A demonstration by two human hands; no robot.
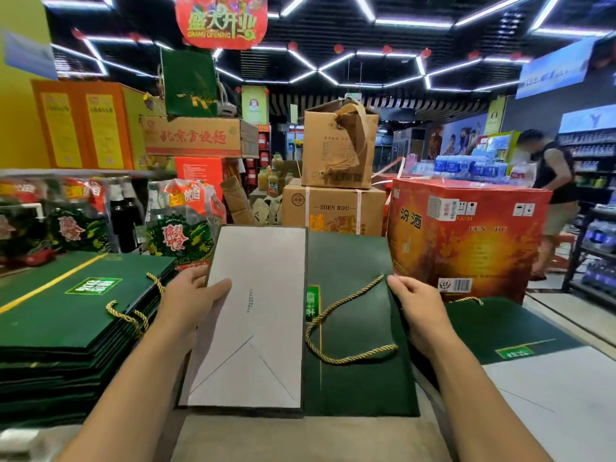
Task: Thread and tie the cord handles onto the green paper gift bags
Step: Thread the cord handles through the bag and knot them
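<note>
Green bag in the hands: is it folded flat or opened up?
Folded flat. The green bag shows as one thin sheet, its white bottom panel creased flat.

I see a dark green bag [360, 378] with a twisted gold cord [346, 305] beside the right hand [416, 308]; its panel [253, 311] at the left hand [191, 295] is pale grey.

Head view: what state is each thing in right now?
Middle bag, folded flat, held by both hands.
Gold cord, looped loose on its green face.
Left hand, gripping the bag's white panel.
Right hand, pinching the bag's right edge.
Left stack, flat bags, cords showing.
Right bag, lying flat, cord showing.
</note>
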